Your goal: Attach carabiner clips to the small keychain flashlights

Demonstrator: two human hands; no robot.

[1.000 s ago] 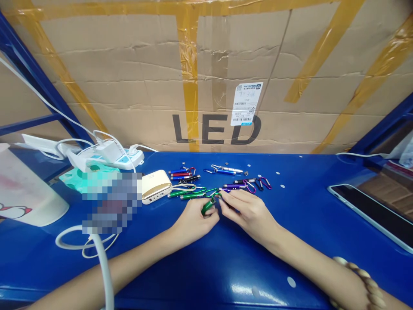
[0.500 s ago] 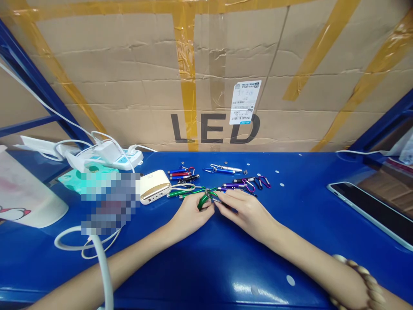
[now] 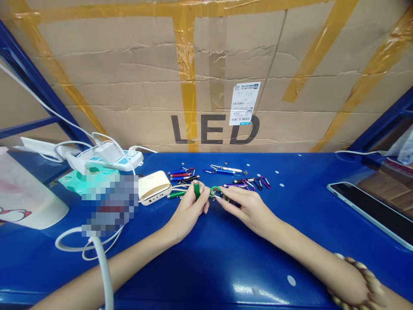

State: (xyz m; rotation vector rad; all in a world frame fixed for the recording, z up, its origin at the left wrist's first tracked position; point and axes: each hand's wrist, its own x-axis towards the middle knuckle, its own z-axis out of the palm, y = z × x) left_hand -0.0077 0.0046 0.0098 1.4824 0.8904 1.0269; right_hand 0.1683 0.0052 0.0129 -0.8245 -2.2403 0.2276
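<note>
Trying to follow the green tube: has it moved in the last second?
Yes. The green tube in the left hand tipped upright and shifted farther away, nearer the power bank.

Green torch body (image 3: pixel 196 190), green carabiner (image 3: pixel 215 192), blue tabletop (image 3: pixel 226 258), brown cardboard box (image 3: pixel 129 86) with yellow tape

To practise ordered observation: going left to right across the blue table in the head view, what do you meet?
White container, power strip, power bank, left hand holding green tube, right hand holding green clip, tablet.

"LED" on cardboard box (image 3: pixel 129 86); label (image 3: pixel 244 103) seemingly illegible
</note>
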